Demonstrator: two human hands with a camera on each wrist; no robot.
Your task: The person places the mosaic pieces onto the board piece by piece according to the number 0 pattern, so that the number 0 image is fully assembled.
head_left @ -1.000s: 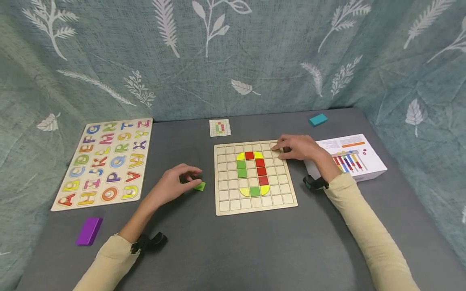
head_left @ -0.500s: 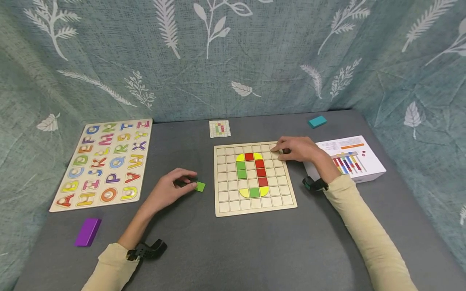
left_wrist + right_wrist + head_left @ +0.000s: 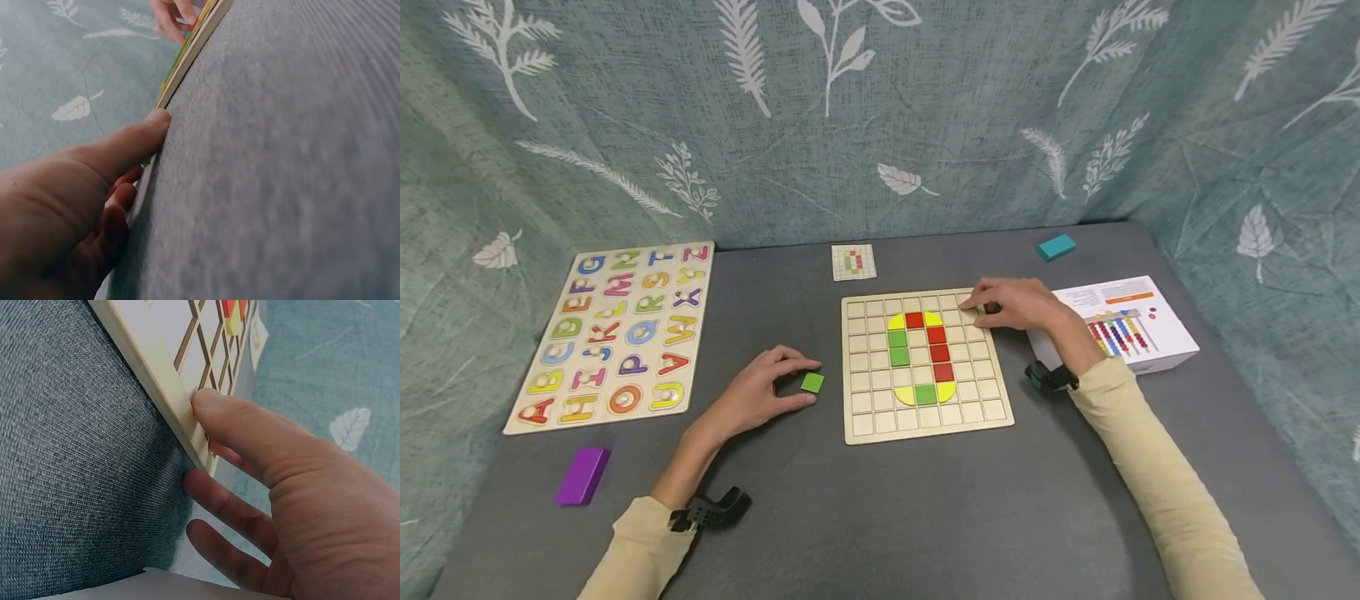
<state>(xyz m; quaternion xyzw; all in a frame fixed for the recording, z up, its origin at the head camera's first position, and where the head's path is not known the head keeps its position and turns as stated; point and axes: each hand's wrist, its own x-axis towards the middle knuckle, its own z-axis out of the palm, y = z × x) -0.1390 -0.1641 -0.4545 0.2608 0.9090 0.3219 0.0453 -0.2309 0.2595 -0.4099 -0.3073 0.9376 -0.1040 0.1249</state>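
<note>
A wooden grid board [image 3: 857, 421] lies mid-table, with red and green squares and yellow rounded corner pieces forming a ring in its cells. Left of it, a small green square tile [image 3: 812, 382] lies on the table. My left hand [image 3: 760, 392] is around that tile, thumb and forefinger spread apart on either side of it. In the left wrist view the thumb [image 3: 134, 144] extends toward the board's edge. My right hand [image 3: 1018, 302] rests its thumb and forefinger on the board's far right corner; the right wrist view shows the thumb [image 3: 228, 415] on the border.
A small pattern card [image 3: 853, 262] lies behind the board. An alphabet puzzle [image 3: 613, 337] is at left, with a purple block [image 3: 583, 477] in front. A white box [image 3: 1165, 333] stands under the right forearm, a teal block [image 3: 1056, 247] beyond it. A patterned curtain [image 3: 955, 125] hangs behind.
My left fingers, earlier covering part of the green tile, drew back left and then spread around it, leaving it fully visible. My right hand stays at the board's corner.
</note>
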